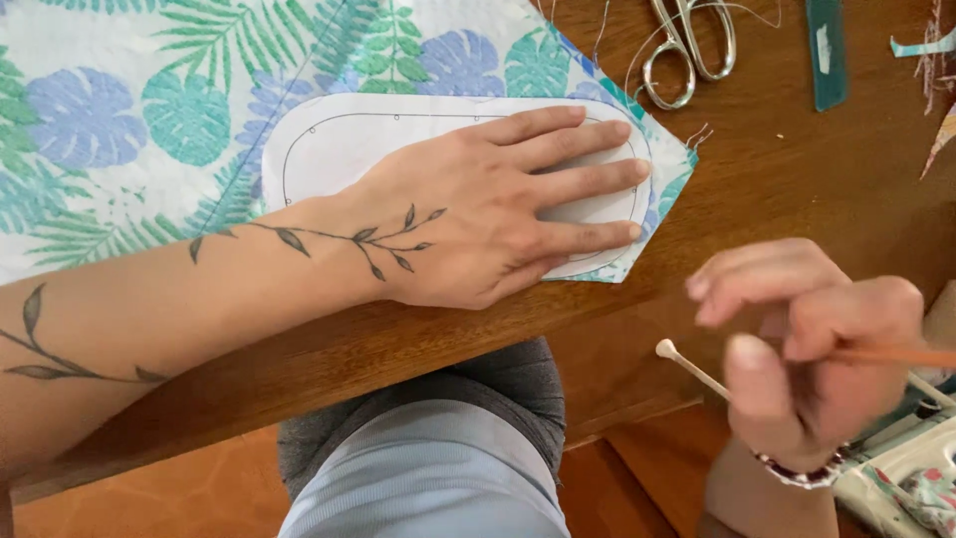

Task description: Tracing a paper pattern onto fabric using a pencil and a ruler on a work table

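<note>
A home sewing corner: leaf-print fabric (119, 130) with a paper pattern (339, 139), scissors (687, 50) and thread scraps lie on a wooden table (797, 179).

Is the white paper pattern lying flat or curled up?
Flat: the left hand presses the white oval paper pattern onto the leaf-print fabric.

A pair of metal scissors (687, 50) lies at the top of the wooden table (797, 179), with loose thin threads (637, 55) around its handles. Just to the right of the scissors there is a teal plastic ruler (825, 50), which runs out of the picture at the top. Some small scraps of printed cloth (931, 60) lie at the right edge of the table. Below the table edge, a knee in grey fabric (498, 384) is visible, and under it the floor (149, 498) is orange-brown.
</note>
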